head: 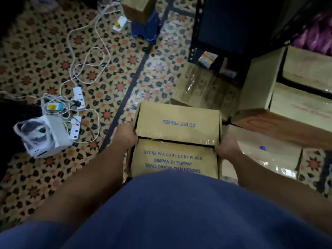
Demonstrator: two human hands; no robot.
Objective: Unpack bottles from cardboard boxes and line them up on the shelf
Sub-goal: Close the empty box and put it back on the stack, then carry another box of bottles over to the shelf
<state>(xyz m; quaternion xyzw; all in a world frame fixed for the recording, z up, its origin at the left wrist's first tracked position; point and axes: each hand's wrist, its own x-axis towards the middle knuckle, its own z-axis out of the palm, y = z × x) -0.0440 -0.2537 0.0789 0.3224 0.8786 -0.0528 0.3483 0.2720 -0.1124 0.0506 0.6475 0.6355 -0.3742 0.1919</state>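
Observation:
A closed brown cardboard box (177, 137) with blue print ("DO NOT FREEZE", "STORE IN A COOL & DRY PLACE") is held against my belly, above the floor. My left hand (125, 134) grips its left side near the seam between the two top flaps. On the opposite side, my right hand (227, 147) grips the box at the same height. The fingers of both hands curl under or behind the cardboard and are mostly hidden. No bottles show. The dark metal shelf (222, 29) stands at the upper right.
More cardboard boxes (291, 108) are stacked at the right, one flat box (203, 87) lies on the patterned floor beyond the held one. At the left lie power strips and tangled cables (77, 97), a white boxed item (45, 137), and a blue object (145, 27) at the back.

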